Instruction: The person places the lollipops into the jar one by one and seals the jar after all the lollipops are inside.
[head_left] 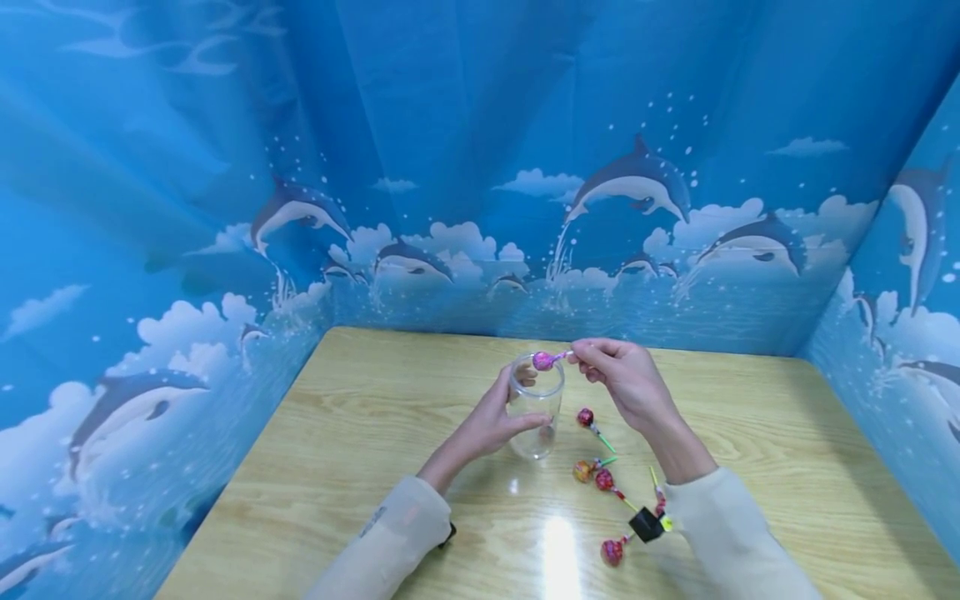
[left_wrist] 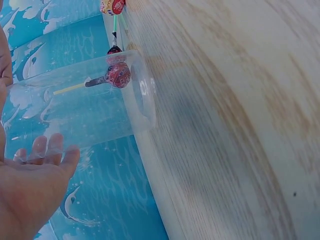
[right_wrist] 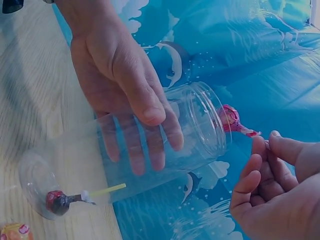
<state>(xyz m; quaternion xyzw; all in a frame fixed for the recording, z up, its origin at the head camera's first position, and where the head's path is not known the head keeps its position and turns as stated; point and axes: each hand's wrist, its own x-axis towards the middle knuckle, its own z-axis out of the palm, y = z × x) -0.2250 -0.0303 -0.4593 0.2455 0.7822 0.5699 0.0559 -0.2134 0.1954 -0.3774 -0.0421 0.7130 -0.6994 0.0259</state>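
Observation:
My left hand grips a clear plastic jar that stands upright on the table, the thumb and fingers on opposite sides of it. Inside, a dark red lollipop with a yellow stick rests at the jar's bottom. Over the jar's open mouth, my right hand pinches a pink-wrapped lollipop by its stick, candy end toward the rim. On the table right of the jar lie a dark red lollipop with a green stick, an orange one and a red one.
Closer to me lie another red lollipop and one partly hidden by the right sleeve. A black cube-shaped piece sits by that sleeve. Blue dolphin-print sheeting walls the wooden table at the back and sides.

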